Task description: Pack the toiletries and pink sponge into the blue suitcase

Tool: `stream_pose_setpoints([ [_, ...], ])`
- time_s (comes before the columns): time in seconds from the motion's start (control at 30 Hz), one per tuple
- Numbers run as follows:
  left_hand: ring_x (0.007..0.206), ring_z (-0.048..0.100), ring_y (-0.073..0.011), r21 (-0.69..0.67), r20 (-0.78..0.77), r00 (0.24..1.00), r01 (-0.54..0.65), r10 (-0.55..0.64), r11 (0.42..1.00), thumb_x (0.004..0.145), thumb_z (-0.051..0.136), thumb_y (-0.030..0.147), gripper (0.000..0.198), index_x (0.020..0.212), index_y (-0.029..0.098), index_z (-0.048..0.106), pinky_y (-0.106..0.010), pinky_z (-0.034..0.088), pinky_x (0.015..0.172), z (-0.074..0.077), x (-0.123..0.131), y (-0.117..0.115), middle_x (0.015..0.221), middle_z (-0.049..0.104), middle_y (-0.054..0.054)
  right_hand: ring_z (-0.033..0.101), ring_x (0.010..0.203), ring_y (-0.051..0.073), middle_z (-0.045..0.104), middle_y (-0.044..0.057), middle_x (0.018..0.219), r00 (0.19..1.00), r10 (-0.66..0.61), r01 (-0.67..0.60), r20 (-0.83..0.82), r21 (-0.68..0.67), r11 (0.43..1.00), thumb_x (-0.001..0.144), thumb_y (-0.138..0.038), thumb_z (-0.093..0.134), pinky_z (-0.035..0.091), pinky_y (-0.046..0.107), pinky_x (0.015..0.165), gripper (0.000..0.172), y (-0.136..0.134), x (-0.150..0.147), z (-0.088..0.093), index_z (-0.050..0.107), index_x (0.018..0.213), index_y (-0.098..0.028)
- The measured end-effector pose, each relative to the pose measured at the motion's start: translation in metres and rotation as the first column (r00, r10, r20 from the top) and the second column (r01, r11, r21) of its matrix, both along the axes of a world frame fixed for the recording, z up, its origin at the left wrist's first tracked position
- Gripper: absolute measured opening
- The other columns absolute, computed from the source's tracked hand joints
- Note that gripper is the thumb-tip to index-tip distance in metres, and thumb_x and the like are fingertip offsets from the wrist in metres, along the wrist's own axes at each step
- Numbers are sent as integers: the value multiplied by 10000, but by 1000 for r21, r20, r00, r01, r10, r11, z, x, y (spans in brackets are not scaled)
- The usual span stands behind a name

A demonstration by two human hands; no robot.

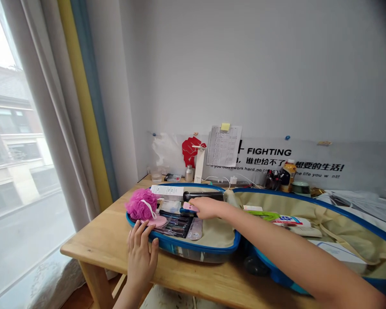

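Observation:
An open blue suitcase (206, 254) with a beige lining lies on the table, its two halves spread apart. My left hand (142, 246) rests on the near-left rim of the left half, fingers stretched out and holding nothing. Reaching into that half, my right hand (206, 208) is closed around a small pink item (190, 207), whose kind I cannot make out. Around it lie a magenta bath puff (142, 203), a flat pink oval piece (157, 221), clear packs of dark slim tools (176, 224), a white box (167, 192) and a black cylindrical object (209, 196).
The right half holds a bright green cord (264, 215), a toothpaste tube (292, 221) and a white box (339, 256). Behind stand a white lamp (199, 165), an orange-labelled bottle (287, 176) and a glass (156, 174). Curtains (80, 107) and a window flank the wooden table (93, 240).

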State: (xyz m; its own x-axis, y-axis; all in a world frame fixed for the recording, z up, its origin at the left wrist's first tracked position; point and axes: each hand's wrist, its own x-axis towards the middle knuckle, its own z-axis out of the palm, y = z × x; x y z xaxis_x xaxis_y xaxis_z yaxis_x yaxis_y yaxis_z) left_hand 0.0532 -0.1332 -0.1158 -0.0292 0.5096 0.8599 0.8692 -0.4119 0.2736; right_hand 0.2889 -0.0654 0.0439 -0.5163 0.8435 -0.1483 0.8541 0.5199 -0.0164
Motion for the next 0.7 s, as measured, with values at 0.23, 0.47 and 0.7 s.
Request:
stream_pose_setpoints([
  [0.23, 1381, 314, -282, -10, -4, 1000, -10, 10, 1000, 935, 392, 311, 332, 1230, 202, 498, -517, 284, 1111, -2, -1, 0, 1323, 516, -127, 588, 1038, 183, 582, 77, 1205, 996, 56, -58, 62, 26, 998, 898, -384, 571, 514, 407, 886, 369, 27, -33, -23, 555, 1200, -172],
  [0.47, 1385, 314, -282, -14, 10, 1000, -5, 5, 1000, 933, 391, 309, 335, 1231, 205, 502, -523, 279, 1117, -1, 0, -1, 1318, 520, -126, 578, 1069, 192, 569, 79, 1234, 993, 115, -115, 10, 50, 992, 899, -382, 570, 505, 424, 907, 374, 38, -38, -34, 551, 1211, -178],
  [0.7, 1383, 314, -281, -19, 9, 1000, 1, -1, 1000, 932, 393, 308, 336, 1229, 201, 507, -524, 275, 1120, -2, -2, 1, 1320, 515, -125, 575, 1077, 197, 571, 80, 1233, 980, 131, -125, -148, 45, 991, 885, -389, 589, 496, 433, 917, 385, 41, -46, -36, 558, 1201, -171],
])
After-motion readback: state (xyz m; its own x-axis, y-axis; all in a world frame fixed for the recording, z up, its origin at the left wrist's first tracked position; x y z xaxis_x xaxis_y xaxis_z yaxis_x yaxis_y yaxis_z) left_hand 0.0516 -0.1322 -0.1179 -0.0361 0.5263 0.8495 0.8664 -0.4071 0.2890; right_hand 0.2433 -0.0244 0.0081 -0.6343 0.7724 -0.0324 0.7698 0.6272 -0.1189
